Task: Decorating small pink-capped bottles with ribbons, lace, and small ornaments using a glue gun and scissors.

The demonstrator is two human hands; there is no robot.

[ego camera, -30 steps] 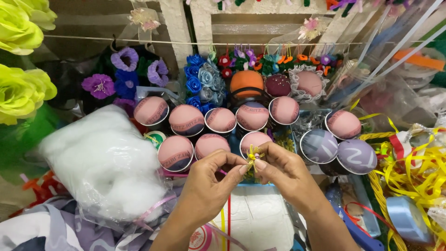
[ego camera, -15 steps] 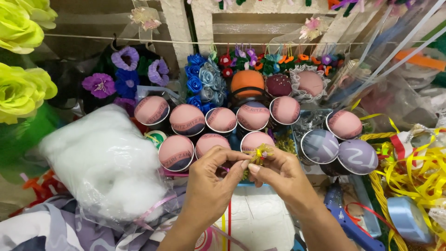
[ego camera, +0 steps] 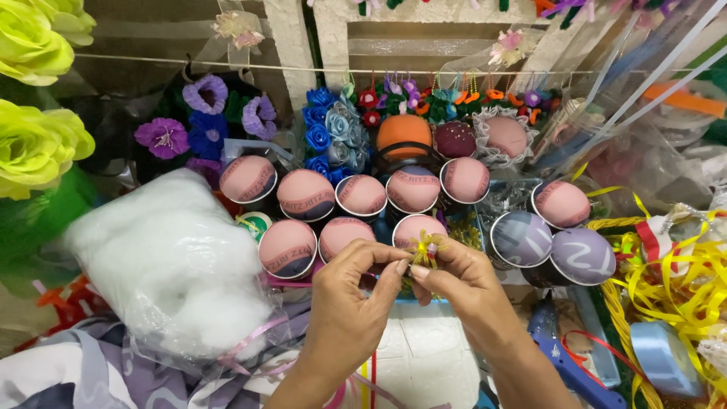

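Observation:
My left hand (ego camera: 352,303) and my right hand (ego camera: 460,284) meet in the middle of the view, fingertips pinched together on a small yellow ribbon flower (ego camera: 426,248) with a pale bead at its centre. Both hands hold it just in front of a pink cloth-covered ball (ego camera: 419,227). More pink padded balls in round cups (ego camera: 307,195) stand in rows behind and to the left of my hands. My forearms come up from the bottom edge.
A clear bag of white stuffing (ego camera: 178,265) lies at left. Two grey-purple padded balls (ego camera: 583,256) and loose yellow ribbon (ego camera: 681,280) sit at right. Blue fabric roses (ego camera: 322,129), purple flowers (ego camera: 163,138) and yellow-green artificial roses (ego camera: 34,144) stand behind.
My fingers have shifted on the little yellow flower, turning and re-pinching it; the hands stay in nearly the same place above the white surface.

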